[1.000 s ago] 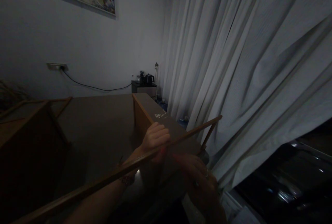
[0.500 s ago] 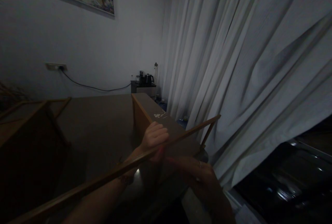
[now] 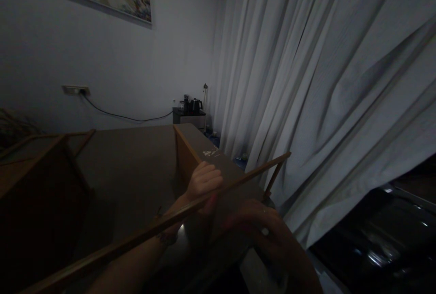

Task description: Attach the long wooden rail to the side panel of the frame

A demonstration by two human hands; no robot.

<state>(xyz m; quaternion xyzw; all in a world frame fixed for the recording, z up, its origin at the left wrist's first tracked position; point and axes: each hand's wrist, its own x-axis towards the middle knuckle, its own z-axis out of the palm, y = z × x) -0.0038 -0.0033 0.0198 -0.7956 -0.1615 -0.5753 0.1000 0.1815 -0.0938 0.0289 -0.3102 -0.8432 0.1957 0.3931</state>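
Observation:
My left hand (image 3: 204,180) is closed over a long thin wooden rail (image 3: 252,173), its thumb with a red nail on the near side. The rail slants from the lower left up to the right, where a short wooden post (image 3: 273,179) drops from its end. My right hand (image 3: 264,221) is below the rail, right of the left hand, with a ring on one finger and its knuckles bent. Its fingertips are dark and blurred, so what they touch cannot be made out. A small pale spot shows by that hand.
Behind the hands is a brown table surface (image 3: 136,157) with a raised wooden-sided piece (image 3: 187,148). A dark wooden frame (image 3: 44,171) stands at left. A kettle (image 3: 195,105) sits on a small cabinet (image 3: 190,119). Curtains (image 3: 289,80) hang at right, beside a glossy black object (image 3: 378,230).
My right hand's knuckles have risen and its fingers are more bent than before. The left hand keeps its hold on the rail. The view has shifted slightly.

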